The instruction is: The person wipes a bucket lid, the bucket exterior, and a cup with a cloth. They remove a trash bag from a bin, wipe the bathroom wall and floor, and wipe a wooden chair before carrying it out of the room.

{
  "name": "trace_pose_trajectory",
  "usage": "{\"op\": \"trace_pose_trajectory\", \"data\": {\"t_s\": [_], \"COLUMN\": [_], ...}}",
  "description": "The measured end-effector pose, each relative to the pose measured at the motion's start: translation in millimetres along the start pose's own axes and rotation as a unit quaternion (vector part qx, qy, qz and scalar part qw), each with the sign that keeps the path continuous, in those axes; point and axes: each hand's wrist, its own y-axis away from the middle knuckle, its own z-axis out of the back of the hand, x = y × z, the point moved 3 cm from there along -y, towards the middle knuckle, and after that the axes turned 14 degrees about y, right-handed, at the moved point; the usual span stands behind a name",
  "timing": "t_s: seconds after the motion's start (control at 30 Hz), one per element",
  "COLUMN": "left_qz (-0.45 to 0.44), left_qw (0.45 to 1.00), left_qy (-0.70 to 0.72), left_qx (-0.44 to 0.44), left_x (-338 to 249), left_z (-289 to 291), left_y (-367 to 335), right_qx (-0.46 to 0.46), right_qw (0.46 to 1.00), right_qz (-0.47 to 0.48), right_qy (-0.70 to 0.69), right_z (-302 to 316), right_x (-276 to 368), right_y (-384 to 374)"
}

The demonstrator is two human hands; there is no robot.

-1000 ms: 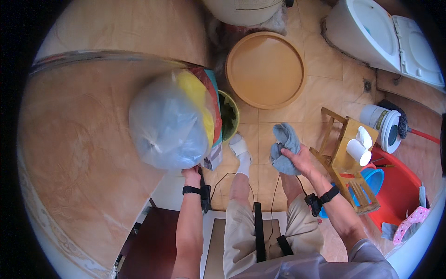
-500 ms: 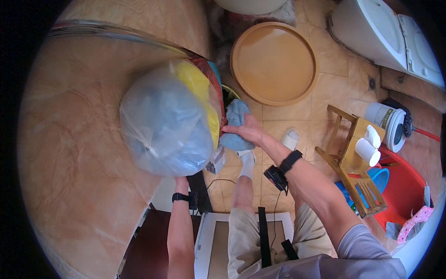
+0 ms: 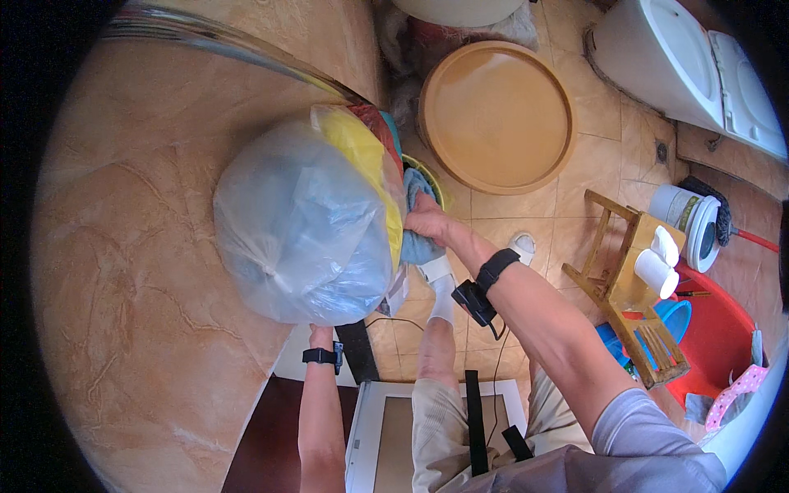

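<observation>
Bag: large, clear and bulging with bluish contents, the bag [image 3: 304, 230] stands before the person, with a yellow sheet [image 3: 353, 144] along its right side.
Right grip: closed around a bunched cloth, the right grip [image 3: 427, 220] lies at the bag's right side, near the bin.
Cloth: grey-blue, the cloth [image 3: 421, 250] shows above and below the fingers; whether it presses on the yellow sheet, I cannot tell.
Left grip: the left grip [image 3: 320, 335] is at the bag's lower edge, its fingers hidden; wide, narrow or holding, I cannot tell.
Bin: the bin [image 3: 439, 187], yellow-green, opens just beside the cloth; a loosened hold could let the cloth fall in.
Balance: a hard push from the right could tip the bag, should the left grip give no support.
Film: thin plastic could snag or tear if fingers or cloth drag across it.
Cable: the cable [image 3: 496, 370] hangs from the right wrist beside the legs; a long reach or a step might catch it.
</observation>
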Motion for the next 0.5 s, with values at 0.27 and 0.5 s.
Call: {"op": "trace_pose_trajectory", "data": {"t_s": [0.27, 0.5], "left_qz": [-0.224, -0.029], "left_qw": [0.967, 0.969], "left_qy": [-0.077, 0.209], "left_qx": [-0.089, -0.126], "left_x": [-36.5, -54.9], "left_z": [-54.3, -51.6], "left_y": [27.4, 39.8], "right_qx": [-0.007, 0.014], "right_qw": [0.997, 0.993], "right_qz": [-0.068, -0.023], "right_qy": [-0.027, -0.117], "right_z": [1.4, -0.7], "right_x": [6.0, 0.1], "right_y": [9.4, 10.1]}}
